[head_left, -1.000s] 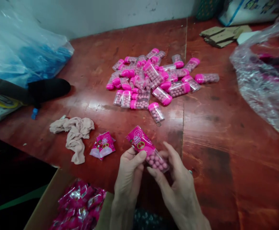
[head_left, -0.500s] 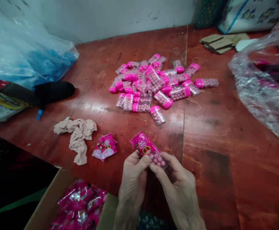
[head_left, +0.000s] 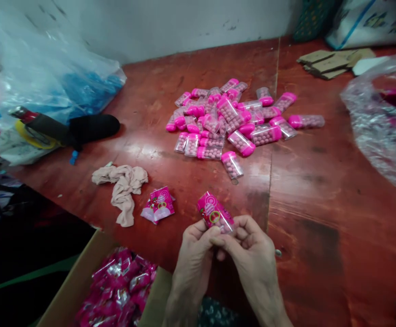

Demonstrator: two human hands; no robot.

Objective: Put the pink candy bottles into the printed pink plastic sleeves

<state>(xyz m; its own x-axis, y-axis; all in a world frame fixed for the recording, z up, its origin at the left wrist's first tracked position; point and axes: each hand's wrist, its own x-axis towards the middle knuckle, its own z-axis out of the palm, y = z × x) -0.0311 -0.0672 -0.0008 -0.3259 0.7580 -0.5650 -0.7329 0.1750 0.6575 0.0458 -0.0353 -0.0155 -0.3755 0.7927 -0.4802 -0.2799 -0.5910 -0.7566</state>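
Candy tube (head_left: pixel 215 214) pinched in left hand (head_left: pixel 194 254) and right hand (head_left: pixel 252 254) grip | tube pile (head_left: pixel 232 120) beyond | wrappers (head_left: pixel 158 205), cloth (head_left: pixel 123 186) left

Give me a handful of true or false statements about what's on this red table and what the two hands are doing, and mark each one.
1. Both hands hold one pink-wrapped candy tube. True.
2. The pile of candy tubes lies in the cardboard box. False: it lies on the wooden table; the cardboard box holds pink packets.
3. A beige cloth lies left of the pink wrappers. True.
4. The left hand rests flat on the table. False: its fingers pinch the tube with the right hand.
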